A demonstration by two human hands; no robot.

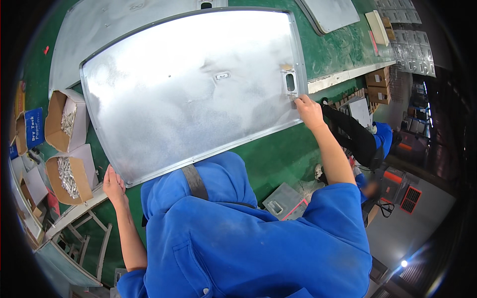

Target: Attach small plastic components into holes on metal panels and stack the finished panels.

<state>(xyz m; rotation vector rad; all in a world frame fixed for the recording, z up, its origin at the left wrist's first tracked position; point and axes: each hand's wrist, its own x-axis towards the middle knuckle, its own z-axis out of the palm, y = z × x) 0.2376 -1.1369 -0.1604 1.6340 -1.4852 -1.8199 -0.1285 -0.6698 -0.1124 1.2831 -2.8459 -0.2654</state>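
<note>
A large silvery metal panel (184, 99) with a curved far edge and a raised rim lies in front of me, its near edge close to my body. An oblong cutout (290, 82) sits at its right side, and a small rectangular recess (222, 76) shows nearer the middle. My left hand (115, 186) is closed at the near left corner, fingers against the rim; its thumb is mostly hidden. With bent fingers, my right hand (309, 112) grips the right edge just below the cutout. Any small thing under those fingertips cannot be made out.
Two open cardboard boxes (82, 192) of small silvery parts stand left of the panel, by a blue box (34, 128). More metal panels (330, 12) lie on the green surface (333, 54). At right, a person in blue (382, 141) bends near stacked cartons (378, 87).
</note>
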